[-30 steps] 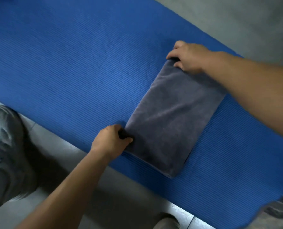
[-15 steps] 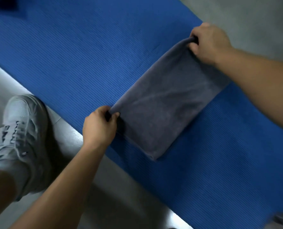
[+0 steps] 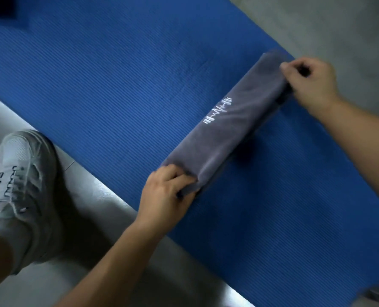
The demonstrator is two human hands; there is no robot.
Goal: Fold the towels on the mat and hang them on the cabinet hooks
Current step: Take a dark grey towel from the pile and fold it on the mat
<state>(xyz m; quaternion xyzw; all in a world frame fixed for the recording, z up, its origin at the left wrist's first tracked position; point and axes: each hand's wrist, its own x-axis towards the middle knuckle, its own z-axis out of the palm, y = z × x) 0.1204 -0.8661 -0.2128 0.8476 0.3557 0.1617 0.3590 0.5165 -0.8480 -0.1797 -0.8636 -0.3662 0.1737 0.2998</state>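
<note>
Since half a second ago: grey terry towel folded over again, now a narrow strip with a white embroidered mark facing up. Location: lying diagonally on the ribbed blue foam mat, from 7 o'clock to 1 o'clock. Left hand pinches the near end; right hand pinches the far end. White trainer on grey floor at 9 o'clock. Step: final fold being closed. Next: likely press flat, then lift for hanging; cabinet hooks not in view.
</note>
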